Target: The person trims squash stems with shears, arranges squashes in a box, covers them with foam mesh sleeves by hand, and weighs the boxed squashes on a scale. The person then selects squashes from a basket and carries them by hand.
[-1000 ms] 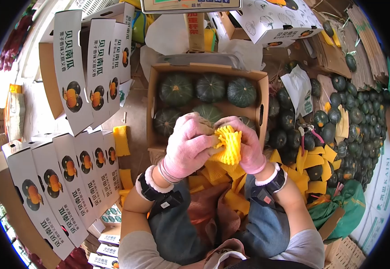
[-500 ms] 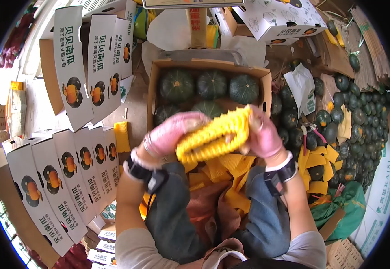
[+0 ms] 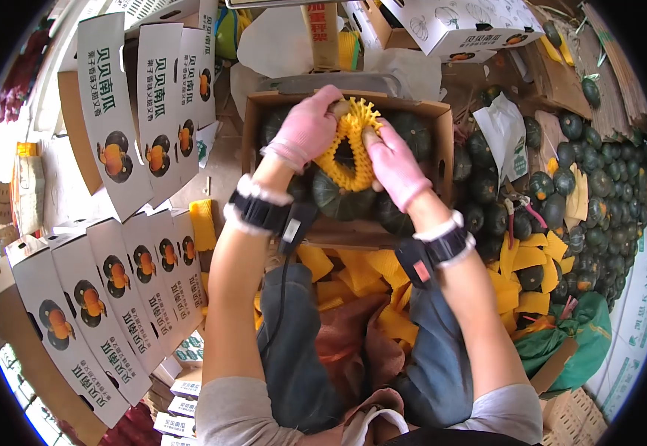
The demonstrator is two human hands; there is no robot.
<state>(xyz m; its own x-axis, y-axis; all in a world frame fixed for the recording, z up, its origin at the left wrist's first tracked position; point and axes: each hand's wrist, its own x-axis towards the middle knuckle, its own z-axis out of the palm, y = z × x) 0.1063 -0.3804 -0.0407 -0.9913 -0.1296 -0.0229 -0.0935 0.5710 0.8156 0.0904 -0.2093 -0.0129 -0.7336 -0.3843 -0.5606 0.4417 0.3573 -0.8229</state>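
A yellow foam net (image 3: 349, 178) is stretched into an open ring over the cardboard box (image 3: 445, 149) of dark green pumpkins. My left hand (image 3: 307, 128), in a pink glove, grips its left side. On the right edge of the net my right hand (image 3: 396, 162), gloved alike, is closed. Dark green shows through the ring. One pumpkin (image 3: 338, 202) lies just below the net, and another (image 3: 411, 134) is to the right, partly behind my right hand. The other pumpkins in the box are partly hidden by my hands and wrists.
White printed boxes (image 3: 108, 312) stand along the left. More yellow nets (image 3: 353, 275) lie between the box and my knees. A large pile of pumpkins (image 3: 599, 186) covers the right side, with pink-handled cutters (image 3: 518, 204) and a green bag (image 3: 584, 342) nearby.
Both hands have moved up and away from my body, over the box. The yellow net went with them and turned from a long, flattened shape into an upright open loop.
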